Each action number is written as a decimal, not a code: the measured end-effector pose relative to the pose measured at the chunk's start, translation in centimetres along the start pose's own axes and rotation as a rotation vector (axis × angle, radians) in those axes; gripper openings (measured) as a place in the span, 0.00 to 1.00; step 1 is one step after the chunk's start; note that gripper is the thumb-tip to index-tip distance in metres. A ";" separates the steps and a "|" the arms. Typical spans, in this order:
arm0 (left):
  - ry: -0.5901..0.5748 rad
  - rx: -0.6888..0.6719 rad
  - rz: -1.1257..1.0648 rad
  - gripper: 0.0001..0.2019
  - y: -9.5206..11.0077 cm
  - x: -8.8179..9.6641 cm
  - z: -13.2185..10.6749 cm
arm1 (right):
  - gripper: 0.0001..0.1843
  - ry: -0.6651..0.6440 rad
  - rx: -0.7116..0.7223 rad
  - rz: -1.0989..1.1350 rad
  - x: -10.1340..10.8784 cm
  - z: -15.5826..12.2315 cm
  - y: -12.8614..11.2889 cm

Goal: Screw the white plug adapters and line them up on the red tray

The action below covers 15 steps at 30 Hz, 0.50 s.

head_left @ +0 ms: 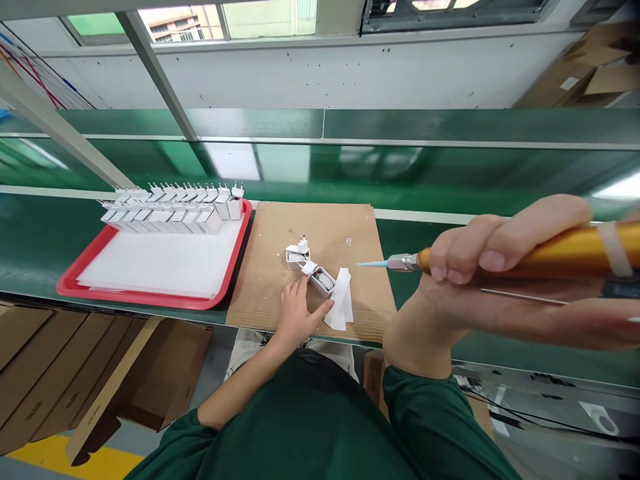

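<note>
My left hand (pixel 297 317) rests on the cardboard sheet, thumb and fingers around the near side of an open white plug adapter housing (pixel 323 281), whose inside parts show. Touching that housing's upper left is a second white plug adapter (pixel 298 253), prongs up. Beside my thumb lie white paper-like strips (pixel 341 300). Over on the right, raised above the bench, my right hand (pixel 480 287) is wrapped round a gold pen-shaped glue dispenser (pixel 550 252). Its thin light-blue tip points left, toward the strips, apart from the adapters.
A red tray (pixel 200 303) on the left carries white sheets and rows of white plug adapters (pixel 170 210). The cardboard sheet (pixel 270 220) lies on the green bench. Cardboard boxes (pixel 65 360) stand below left. A slanted metal post (pixel 75 137) rises behind the tray.
</note>
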<state>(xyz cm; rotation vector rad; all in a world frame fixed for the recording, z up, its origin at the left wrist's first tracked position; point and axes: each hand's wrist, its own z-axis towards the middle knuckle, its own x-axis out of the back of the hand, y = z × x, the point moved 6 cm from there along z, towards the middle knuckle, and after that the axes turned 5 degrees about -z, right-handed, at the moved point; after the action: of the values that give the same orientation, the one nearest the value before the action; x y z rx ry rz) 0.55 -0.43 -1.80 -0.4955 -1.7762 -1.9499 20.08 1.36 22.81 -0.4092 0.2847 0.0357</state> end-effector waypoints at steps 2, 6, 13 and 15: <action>0.007 0.053 0.072 0.44 0.3 -0.7 0.6 | 0.32 0.008 -0.002 0.026 0.2 -0.1 0.1; 0.013 0.057 0.125 0.45 0.9 -1.9 2.1 | 0.30 -0.033 0.030 0.081 0.1 -0.1 0.0; -0.027 -0.063 -0.051 0.25 1.8 -1.6 3.6 | 0.25 -0.097 0.025 0.105 -0.7 0.3 -0.5; -0.046 -0.061 -0.083 0.22 1.8 -1.3 3.9 | 0.22 -0.090 0.015 0.114 -0.7 0.2 -0.4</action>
<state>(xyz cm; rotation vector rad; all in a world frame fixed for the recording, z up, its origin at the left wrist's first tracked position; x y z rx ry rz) 2.47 3.44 -0.66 -0.4977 -1.7958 -2.0707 19.50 1.05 23.32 -0.3754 0.2195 0.1628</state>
